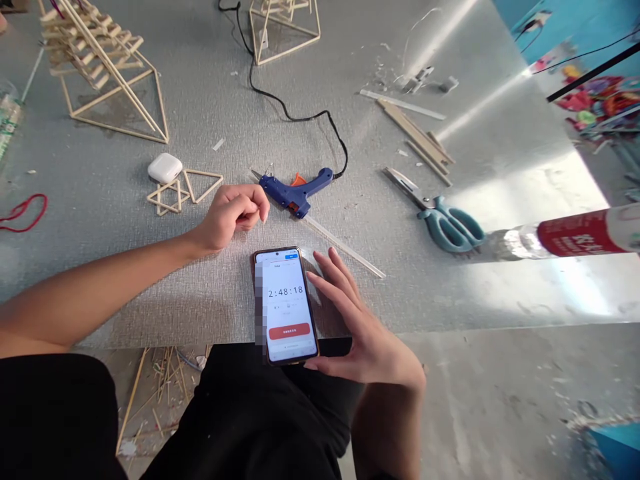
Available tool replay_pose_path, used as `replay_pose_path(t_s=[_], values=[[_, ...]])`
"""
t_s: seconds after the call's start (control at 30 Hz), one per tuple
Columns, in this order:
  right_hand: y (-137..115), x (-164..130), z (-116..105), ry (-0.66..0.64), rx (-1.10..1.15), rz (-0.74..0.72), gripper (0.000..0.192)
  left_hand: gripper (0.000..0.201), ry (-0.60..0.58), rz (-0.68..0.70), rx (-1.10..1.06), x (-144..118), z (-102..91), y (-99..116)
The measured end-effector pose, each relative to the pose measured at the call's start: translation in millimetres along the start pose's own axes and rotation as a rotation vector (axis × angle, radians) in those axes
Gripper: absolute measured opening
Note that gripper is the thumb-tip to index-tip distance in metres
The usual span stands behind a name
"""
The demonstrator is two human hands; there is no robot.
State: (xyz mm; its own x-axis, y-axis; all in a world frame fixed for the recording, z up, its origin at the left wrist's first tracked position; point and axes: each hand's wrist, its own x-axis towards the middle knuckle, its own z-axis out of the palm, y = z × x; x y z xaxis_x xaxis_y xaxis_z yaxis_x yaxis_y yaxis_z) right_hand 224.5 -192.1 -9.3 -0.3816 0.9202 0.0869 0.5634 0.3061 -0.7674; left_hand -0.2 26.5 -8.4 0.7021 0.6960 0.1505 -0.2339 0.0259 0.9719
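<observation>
A smartphone (287, 310) with a lit timer screen lies face up at the table's front edge, its lower end reaching past the edge. My right hand (363, 327) is beside it, fingers spread; the index fingertip and thumb are close to the phone's right side and bottom corner. Whether they touch it I cannot tell. My left hand (234, 212) rests on the table above the phone, fingers curled in with nothing visible in them. Just right of that hand lies a blue glue gun (295, 193) with an orange trigger and a glue stick (345, 247) sticking out behind.
Left of my left hand are a small stick star (169, 199), a stick triangle (203, 185) and a white earbud case (165, 168). Stick frames (117, 100) stand at the back. Scissors (440, 217), wooden strips (415, 140) and a plastic bottle (575, 233) lie to the right.
</observation>
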Motion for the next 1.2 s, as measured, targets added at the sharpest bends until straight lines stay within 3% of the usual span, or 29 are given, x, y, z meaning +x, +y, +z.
replay_pose_path(t_s=[0.27,0.97,1.2], values=[[-4.3,1.6,10.3,0.129,0.014,0.074,0.105,0.013,-0.009,0.002,-0.001,0.3,-0.4,-0.3],[-6.3,2.1,8.6,0.128,0.056,0.054,0.105,0.014,-0.007,0.015,-0.01,-0.5,1.6,0.6],[-12.9,3.7,10.3,0.187,0.092,0.096,0.085,0.02,-0.04,0.024,0.011,-0.6,-2.9,-2.6]])
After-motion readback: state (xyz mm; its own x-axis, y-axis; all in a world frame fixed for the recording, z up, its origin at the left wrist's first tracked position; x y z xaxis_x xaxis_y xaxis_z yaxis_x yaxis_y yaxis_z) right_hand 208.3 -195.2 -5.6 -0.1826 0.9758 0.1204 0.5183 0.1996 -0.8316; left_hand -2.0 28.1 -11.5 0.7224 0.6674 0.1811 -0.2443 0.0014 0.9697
